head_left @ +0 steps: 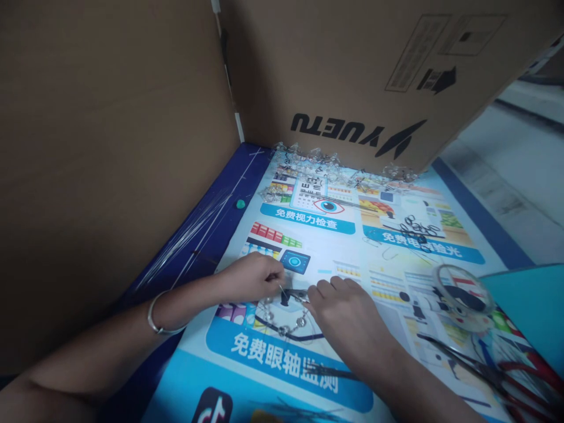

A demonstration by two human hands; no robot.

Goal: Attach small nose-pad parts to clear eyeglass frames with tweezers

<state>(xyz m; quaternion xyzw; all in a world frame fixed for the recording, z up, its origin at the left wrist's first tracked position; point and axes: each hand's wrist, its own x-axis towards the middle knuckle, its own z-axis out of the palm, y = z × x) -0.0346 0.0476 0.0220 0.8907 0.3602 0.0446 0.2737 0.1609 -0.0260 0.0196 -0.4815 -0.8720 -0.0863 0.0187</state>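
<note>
My left hand is closed in a pinch on a thin metal wire. Just to its right, my right hand is wrapped round a pair of pliers, whose jaws point left toward the wire. Its handles are hidden by the palm. A short strand of clear round beads curves below the two hands, over the printed sheet; where its ends attach is too small to make out. A dark, thin object lies below my right wrist.
Cardboard panels stand at the left and back. Clear beaded pieces lie along the back, dark rings right of centre. Long thin wires lie left. Scissors and a round clear container are at right.
</note>
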